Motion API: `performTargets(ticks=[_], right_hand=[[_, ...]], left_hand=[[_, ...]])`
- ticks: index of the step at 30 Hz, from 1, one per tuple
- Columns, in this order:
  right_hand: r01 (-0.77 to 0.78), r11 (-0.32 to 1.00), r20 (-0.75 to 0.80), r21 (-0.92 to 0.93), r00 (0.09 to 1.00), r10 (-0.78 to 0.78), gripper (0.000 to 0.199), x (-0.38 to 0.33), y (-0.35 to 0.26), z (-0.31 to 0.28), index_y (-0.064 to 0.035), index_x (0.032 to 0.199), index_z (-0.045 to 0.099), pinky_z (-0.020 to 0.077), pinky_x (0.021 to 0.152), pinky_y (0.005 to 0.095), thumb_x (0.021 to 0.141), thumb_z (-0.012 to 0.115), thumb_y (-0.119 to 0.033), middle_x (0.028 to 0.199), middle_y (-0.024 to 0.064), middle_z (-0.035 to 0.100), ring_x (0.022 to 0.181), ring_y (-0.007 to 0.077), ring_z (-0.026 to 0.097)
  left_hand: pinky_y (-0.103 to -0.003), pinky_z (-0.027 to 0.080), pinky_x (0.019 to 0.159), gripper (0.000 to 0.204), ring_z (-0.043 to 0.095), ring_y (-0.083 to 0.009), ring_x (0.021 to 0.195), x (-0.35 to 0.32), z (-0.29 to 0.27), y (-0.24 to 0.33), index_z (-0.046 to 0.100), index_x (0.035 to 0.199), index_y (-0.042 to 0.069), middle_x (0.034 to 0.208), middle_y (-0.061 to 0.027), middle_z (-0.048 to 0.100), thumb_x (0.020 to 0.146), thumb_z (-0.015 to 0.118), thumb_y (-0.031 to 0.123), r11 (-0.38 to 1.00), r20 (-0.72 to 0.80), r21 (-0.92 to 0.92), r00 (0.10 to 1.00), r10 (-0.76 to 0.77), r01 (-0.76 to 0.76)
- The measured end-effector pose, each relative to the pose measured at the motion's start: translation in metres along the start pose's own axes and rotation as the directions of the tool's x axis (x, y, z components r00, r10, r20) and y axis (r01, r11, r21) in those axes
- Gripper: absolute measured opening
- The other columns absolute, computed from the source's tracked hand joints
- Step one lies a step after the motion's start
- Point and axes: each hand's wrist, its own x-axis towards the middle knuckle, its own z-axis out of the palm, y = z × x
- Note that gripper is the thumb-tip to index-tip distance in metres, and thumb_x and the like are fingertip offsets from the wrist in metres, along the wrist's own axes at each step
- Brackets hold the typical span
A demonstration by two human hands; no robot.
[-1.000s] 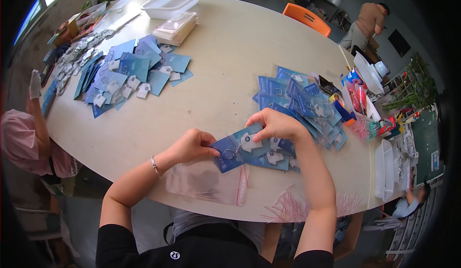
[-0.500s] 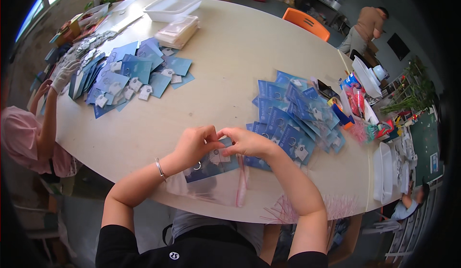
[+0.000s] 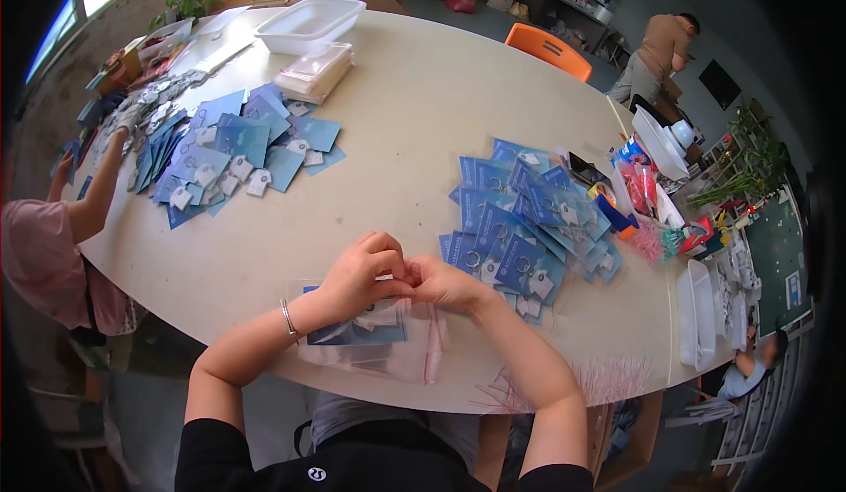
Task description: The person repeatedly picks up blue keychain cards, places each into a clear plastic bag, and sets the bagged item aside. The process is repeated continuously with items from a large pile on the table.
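My left hand (image 3: 363,273) and my right hand (image 3: 448,284) meet near the table's front edge, thumbs and fingertips pinched together. What they grip is hidden by the fingers. Just below them lies a blue card (image 3: 352,333) with a white tag, partly covered by my left hand. Clear plastic zip bags (image 3: 383,369) with a pink strip along the right side lie around and under it. To the right of my right hand is a pile of bagged blue cards (image 3: 507,219) with metal rings and white tags.
Another heap of blue cards (image 3: 247,140) with tags lies at the far left, beside a co-worker in pink (image 3: 53,254). A stack of clear bags (image 3: 315,71) and a white tray (image 3: 310,25) stand behind it. Pink strips (image 3: 608,382) lie at the front right edge.
The blue card, earlier raised at an angle under my fingers, now lies flatter and lower. My fingertips have come closer together. The co-worker's hand at left has moved farther back.
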Motion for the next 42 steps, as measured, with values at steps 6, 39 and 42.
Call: performTargets(ticks=[6, 39, 42], right_hand=[[-0.007, 0.975, -0.176, -0.224, 0.984, -0.033, 0.014, 0.004, 0.027, 0.007, -0.0017, 0.084, 0.065, 0.0472, 0.069, 0.0246, 0.077, 0.074, -0.011, 0.084, 0.0009, 0.063, 0.080, 0.0073, 0.056], [-0.667, 0.311, -0.710, -0.677, 0.704, -0.037, 0.106, 0.263, -0.053, 0.040, 0.0040, 0.126, 0.041, 0.0407, 0.096, 0.0408, 0.051, 0.083, -0.058, 0.129, 0.0160, 0.047, 0.121, 0.0268, 0.044], [-0.652, 0.330, -0.694, -0.682, 0.720, -0.012, 0.103, 0.226, -0.046, 0.020, 0.0018, 0.125, 0.040, 0.0454, 0.092, 0.0390, 0.049, 0.086, -0.052, 0.124, 0.0142, 0.050, 0.115, 0.0262, 0.050]], left_hand=[[-0.034, 0.047, 0.074, 0.024, 0.054, -0.0236, 0.088, -0.001, 0.003, 0.015, 0.058, 0.077, 0.009, 0.094, -0.0058, 0.055, 0.064, 0.079, 0.011, 0.988, 0.012, 0.093, 0.992, 0.123, -0.124], [-0.043, 0.047, 0.079, 0.019, 0.057, -0.0355, 0.091, -0.042, 0.011, -0.031, 0.062, 0.091, 0.003, 0.093, -0.0160, 0.062, 0.076, 0.064, 0.015, 0.984, 0.159, 0.167, 0.983, -0.096, 0.069], [-0.040, 0.049, 0.073, 0.012, 0.058, -0.0311, 0.084, -0.041, 0.010, -0.028, 0.063, 0.086, 0.005, 0.086, -0.0115, 0.060, 0.076, 0.064, 0.013, 0.978, 0.162, 0.204, 0.983, -0.081, 0.047]])
